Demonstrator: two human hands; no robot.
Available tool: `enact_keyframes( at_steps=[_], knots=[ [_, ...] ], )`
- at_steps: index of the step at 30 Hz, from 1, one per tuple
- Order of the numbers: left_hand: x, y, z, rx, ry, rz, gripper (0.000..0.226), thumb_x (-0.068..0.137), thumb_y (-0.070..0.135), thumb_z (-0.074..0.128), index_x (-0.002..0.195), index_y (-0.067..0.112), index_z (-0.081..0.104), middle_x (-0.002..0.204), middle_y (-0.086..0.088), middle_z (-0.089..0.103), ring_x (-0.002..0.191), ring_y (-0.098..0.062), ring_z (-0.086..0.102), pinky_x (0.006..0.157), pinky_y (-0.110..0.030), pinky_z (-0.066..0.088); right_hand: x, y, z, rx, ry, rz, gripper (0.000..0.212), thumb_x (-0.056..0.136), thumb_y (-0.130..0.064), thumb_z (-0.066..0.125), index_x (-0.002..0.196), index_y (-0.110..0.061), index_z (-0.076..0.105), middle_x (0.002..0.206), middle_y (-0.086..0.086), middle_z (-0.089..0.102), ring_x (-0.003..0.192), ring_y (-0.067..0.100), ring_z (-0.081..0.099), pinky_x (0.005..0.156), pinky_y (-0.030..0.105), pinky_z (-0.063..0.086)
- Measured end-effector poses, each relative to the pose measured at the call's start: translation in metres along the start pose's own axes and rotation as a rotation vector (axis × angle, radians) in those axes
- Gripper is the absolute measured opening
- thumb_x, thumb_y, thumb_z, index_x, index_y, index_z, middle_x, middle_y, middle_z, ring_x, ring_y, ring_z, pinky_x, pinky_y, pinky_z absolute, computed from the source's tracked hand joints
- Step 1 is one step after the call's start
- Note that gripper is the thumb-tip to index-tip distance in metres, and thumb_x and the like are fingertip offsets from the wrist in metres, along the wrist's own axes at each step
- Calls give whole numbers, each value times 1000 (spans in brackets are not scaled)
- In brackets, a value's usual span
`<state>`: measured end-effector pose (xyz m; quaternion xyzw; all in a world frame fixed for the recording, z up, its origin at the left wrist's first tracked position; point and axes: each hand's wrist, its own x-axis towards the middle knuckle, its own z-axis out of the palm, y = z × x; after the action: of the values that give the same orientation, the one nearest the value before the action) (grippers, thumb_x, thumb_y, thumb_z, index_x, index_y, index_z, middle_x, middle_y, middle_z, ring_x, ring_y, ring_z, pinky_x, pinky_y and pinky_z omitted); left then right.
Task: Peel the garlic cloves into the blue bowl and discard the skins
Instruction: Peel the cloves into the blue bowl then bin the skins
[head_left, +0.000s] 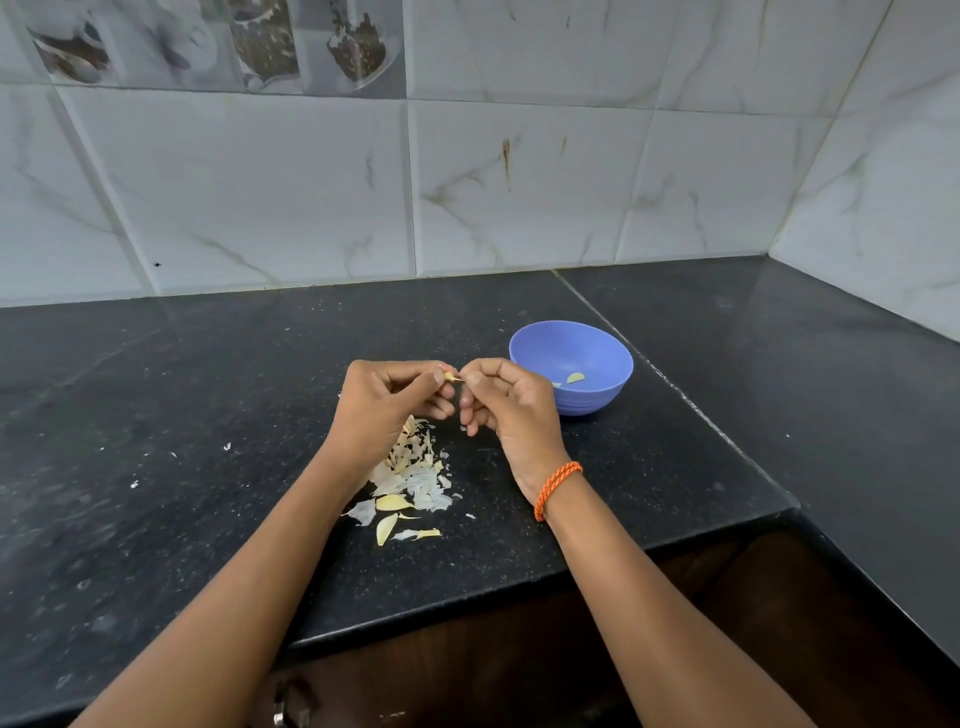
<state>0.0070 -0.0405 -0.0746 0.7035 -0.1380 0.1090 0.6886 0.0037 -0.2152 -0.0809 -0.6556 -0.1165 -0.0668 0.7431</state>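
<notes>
Pinching a small garlic clove (449, 376) between thumb and forefinger, the left hand (387, 402) holds it up above the dark surface (208, 415), its other fingers curled in under the palm. The right hand (501, 402) meets it from the 3 o'clock side, fingertips closed on a thin strip of skin at the clove's tip, so the clove sits exactly between the two hands, touching both. An orange cord bracelet (557, 488) circles the right wrist. The blue bowl (571, 366) stands on the surface at 3 o'clock of the hands, just beside the right knuckles, with a peeled clove (575, 378) lying inside. At 6 o'clock, beneath the left wrist, the pile of skins (410, 475) spreads over the surface, with a few yellowish pieces at its near edge.
</notes>
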Motion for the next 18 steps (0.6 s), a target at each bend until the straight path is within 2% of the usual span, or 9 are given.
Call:
enact_keyframes(
  at_steps=[4,8,11,13,16,18],
  knots=[
    [5,-10,-6,171,94,34,12,100,6,74,106,8,84,88,-7,83,76,-30,80,74,-40,66,-1,10,1,-273,-2,-74,27,112,-10,49,111,-3,75,84,10,78,75,23,76,62,31,59],
    [5,-11,-9,157,105,-6,12,96,3,78,106,7,84,89,-6,83,76,-31,80,76,-41,67,-2,13,0,-507,126,-195,14,97,-5,71,99,-12,83,87,-3,79,77,10,73,66,17,55],
    [3,-8,-7,125,34,-30,16,94,0,79,108,5,83,87,-13,82,78,-37,80,76,-37,67,-1,12,1,-460,96,-186,31,94,0,69,117,-19,79,98,-5,77,89,9,73,75,22,61],
    [2,-5,-6,86,-16,-35,18,93,-2,80,110,4,81,86,-17,81,79,-39,80,75,-36,67,0,11,3,-442,48,-166,30,98,-7,70,124,-19,77,100,-4,78,94,8,74,80,25,62],
    [2,-3,-7,96,-32,-34,24,91,3,84,113,9,78,83,-17,81,77,-39,79,74,-40,67,-2,9,1,-477,66,-213,12,97,-11,75,107,-14,82,93,-4,79,84,10,75,76,28,64],
    [1,-3,-8,157,-10,-30,27,90,10,87,115,15,77,77,-13,79,71,-33,78,71,-39,66,-2,8,-2,-531,97,-248,12,97,-8,74,102,-15,82,95,-5,78,83,9,74,76,26,63]
  ],
)
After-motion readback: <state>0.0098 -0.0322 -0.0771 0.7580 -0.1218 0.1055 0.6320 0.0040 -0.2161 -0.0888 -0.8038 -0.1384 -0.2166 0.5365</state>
